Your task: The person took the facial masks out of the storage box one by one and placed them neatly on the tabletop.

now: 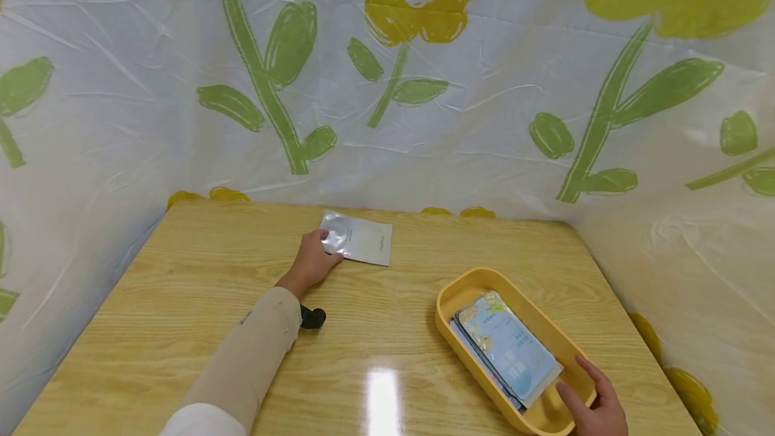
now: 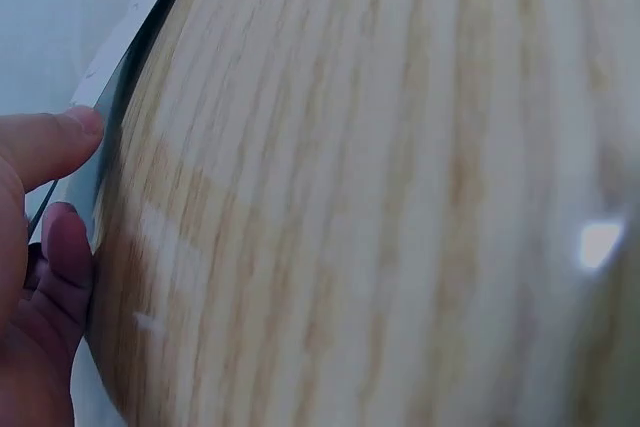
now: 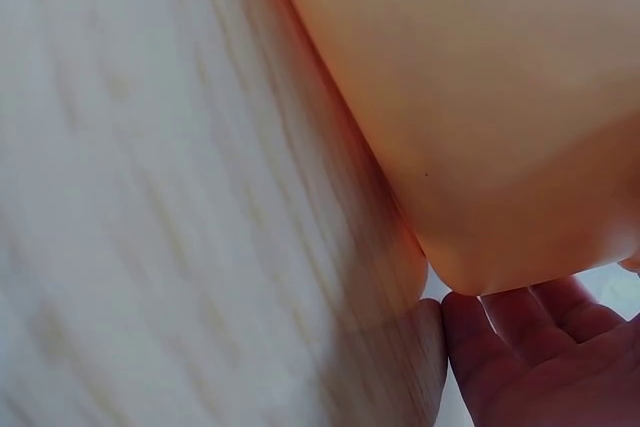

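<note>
My left hand (image 1: 313,260) pinches the left end of a flat silver-and-white sachet (image 1: 366,239) near the far edge of the table. In the left wrist view, the thumb (image 2: 60,142) lies over the sachet's edge and a fingertip shows below it. At the lower right, my right hand (image 1: 596,406) grips the near end of a yellow plastic tray (image 1: 445,315). Its fingers (image 3: 500,322) are against the outside of the tray in the right wrist view. Inside the tray lies a small stack of flat packets, topped by a light blue sachet (image 1: 508,345) with a floral print.
The wooden table (image 1: 242,268) has a glare spot near its front. A white cloth (image 1: 484,106) with printed flowers hangs behind the table and along both sides. A black strap end (image 1: 313,317) sticks out beside the left wrist.
</note>
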`<state>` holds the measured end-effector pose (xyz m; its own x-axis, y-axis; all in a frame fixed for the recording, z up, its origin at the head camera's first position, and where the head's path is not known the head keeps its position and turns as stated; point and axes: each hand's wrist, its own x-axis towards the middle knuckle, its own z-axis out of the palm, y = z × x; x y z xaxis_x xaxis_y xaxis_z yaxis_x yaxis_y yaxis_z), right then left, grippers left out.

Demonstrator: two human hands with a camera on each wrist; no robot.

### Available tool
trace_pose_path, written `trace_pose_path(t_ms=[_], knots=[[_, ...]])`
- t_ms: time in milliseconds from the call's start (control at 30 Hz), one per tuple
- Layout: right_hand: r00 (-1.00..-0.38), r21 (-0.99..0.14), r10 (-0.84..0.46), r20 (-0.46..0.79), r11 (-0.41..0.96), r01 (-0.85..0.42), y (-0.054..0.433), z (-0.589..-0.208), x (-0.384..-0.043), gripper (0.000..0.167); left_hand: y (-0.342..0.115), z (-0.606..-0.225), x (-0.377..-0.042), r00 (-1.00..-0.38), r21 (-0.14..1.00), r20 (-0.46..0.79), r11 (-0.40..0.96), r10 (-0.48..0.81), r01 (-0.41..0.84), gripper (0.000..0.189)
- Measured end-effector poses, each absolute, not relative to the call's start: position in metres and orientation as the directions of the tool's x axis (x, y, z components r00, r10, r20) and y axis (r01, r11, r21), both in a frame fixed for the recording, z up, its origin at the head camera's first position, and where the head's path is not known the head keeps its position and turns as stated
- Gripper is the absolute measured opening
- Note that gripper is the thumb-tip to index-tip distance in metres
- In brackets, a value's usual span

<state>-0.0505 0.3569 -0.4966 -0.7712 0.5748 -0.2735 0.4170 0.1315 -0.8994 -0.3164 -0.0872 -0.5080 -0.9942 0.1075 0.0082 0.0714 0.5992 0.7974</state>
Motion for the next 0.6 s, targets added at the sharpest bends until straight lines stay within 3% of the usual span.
trace_pose_path(t_ms=[300, 600], knots=[[-0.776, -0.927, 0.573, -0.264, 0.072, 0.368, 0.3579, -0.4983, -0.0494, 0.053, -0.0834, -0.5036, -0.3176, -0.998, 0.764, -0.005, 0.645, 0.066, 0.039, 0.067], [-0.764, -0.907, 0.572, -0.300, 0.077, 0.414, 0.3616, -0.4980, -0.0504, 0.054, -0.0794, -0.5069, -0.3232, -0.998, 0.750, -0.022, 0.661, 0.052, 0.018, 0.069]])
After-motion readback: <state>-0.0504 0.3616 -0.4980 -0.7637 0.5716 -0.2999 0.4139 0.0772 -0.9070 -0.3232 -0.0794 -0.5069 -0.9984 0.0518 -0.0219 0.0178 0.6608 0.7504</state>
